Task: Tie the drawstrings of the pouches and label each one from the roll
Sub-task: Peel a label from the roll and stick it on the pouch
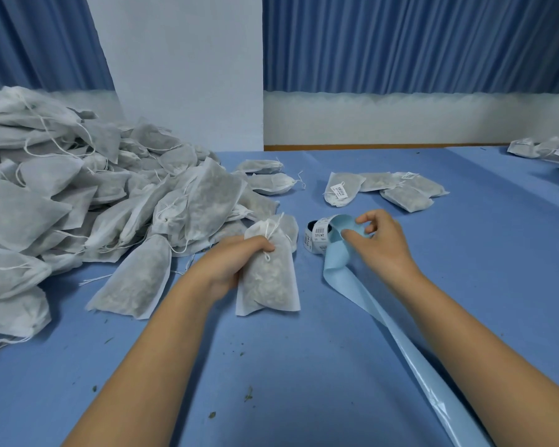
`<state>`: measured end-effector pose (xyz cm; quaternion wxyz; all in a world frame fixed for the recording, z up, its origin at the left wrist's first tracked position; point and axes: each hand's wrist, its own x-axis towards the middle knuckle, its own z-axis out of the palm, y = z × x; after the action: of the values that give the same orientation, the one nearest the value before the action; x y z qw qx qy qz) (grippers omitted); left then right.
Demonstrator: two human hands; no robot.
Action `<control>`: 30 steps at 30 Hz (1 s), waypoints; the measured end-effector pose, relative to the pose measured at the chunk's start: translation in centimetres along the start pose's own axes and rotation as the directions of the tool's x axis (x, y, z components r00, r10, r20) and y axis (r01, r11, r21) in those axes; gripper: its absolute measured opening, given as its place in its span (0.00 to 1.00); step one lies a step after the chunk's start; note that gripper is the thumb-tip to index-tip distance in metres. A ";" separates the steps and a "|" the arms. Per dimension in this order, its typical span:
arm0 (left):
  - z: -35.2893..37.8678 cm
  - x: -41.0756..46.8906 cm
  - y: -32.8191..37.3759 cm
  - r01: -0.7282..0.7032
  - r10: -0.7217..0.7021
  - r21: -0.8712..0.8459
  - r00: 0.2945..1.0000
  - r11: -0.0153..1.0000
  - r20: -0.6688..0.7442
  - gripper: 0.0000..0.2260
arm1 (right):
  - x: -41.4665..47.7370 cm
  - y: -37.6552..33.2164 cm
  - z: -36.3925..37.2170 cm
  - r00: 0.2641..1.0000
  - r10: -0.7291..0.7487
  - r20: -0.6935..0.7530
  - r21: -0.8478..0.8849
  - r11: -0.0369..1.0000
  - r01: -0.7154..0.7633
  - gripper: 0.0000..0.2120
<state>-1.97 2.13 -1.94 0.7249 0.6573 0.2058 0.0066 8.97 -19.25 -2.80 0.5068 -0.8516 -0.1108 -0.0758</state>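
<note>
One white non-woven drawstring pouch (268, 279), centre, gripped in left hand (236, 262). One barcode-label roll (318, 235), 3 o'clock; right hand (381, 240) pinches its pale blue backing strip (336, 262). Four labelled pouches (342, 188), 2 o'clock. Pouch heap (78, 195) uncounted, 9 o'clock.

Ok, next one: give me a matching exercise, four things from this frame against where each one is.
Things:
1 knotted pouch
2 backing strip
3 big pouch heap
4 labelled pouches

Places:
A left side of the table
B pinched by the right hand
C beyond the label roll
D gripped in the left hand

Pairs: 1-D, 2-B, 3-A, 4-C.
</note>
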 end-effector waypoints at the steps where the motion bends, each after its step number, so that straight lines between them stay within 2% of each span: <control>1: 0.0 0.0 0.0 0.005 -0.005 0.000 1.000 1.000 0.007 0.04 | -0.1 0.0 0.1 1.000 -0.009 -0.014 0.013 1.000 0.009 0.15; 3: -0.1 0.1 -0.1 0.002 -0.002 -0.002 1.000 1.000 0.015 0.04 | -0.1 -0.2 0.3 1.000 0.022 -0.014 0.065 0.998 -0.021 0.21; 5: -0.2 0.1 -0.1 0.000 0.000 -0.005 1.000 1.000 0.020 0.04 | -0.1 -0.3 0.2 0.994 0.084 0.064 0.084 0.992 -0.089 0.26; 8: -0.2 -0.1 -0.1 0.017 -0.017 -0.008 0.998 1.000 0.063 0.04 | -0.5 -0.5 0.2 0.970 0.109 0.218 0.136 0.981 -0.140 0.17; 10: -0.4 -0.4 0.0 0.056 -0.049 -0.046 0.991 0.997 0.125 0.06 | -1.0 -0.7 0.2 0.971 0.044 0.234 0.143 0.987 -0.079 0.14; 13: -0.7 -0.8 0.1 0.123 -0.080 -0.154 0.963 0.980 0.259 0.15 | -1.7 -1.7 -0.2 0.949 -0.113 0.295 0.157 0.985 0.068 0.16; 16: -0.8 -1.1 0.3 0.186 -0.077 -0.275 0.928 0.943 0.365 0.16 | -2.9 -2.6 -0.4 0.859 -0.254 0.445 0.145 0.967 0.211 0.17; 18: -0.9 -1.0 0.3 0.196 -0.053 -0.329 0.917 0.924 0.395 0.20 | -3.6 -3.1 -0.4 0.791 -0.295 0.537 0.182 0.955 0.232 0.13; 20: -1.0 -0.9 0.1 0.209 -0.045 -0.369 0.913 0.905 0.406 0.19 | -4.0 -3.4 -0.3 0.756 -0.303 0.580 0.205 0.953 0.225 0.09; 23: -1.0 -0.9 -0.1 0.292 -0.106 -0.414 0.903 0.862 0.417 0.19 | -4.1 -3.5 -0.2 0.782 -0.325 0.533 0.225 0.945 0.239 0.04; 27: -1.0 -0.8 -0.2 0.293 -0.109 -0.412 0.904 0.863 0.414 0.23 | -4.4 -3.4 0.1 0.828 -0.206 0.521 0.269 0.961 0.070 0.13; 30: -1.0 -0.7 -0.1 0.292 -0.109 -0.440 0.912 0.849 0.395 0.22 | -4.6 -3.7 0.4 0.875 -0.109 0.472 0.189 0.982 0.020 0.18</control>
<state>-2.95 2.84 -1.86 0.8891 0.4164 0.1314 -0.1372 3.60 -17.73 -0.95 0.5344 -0.7909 -0.2679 0.1311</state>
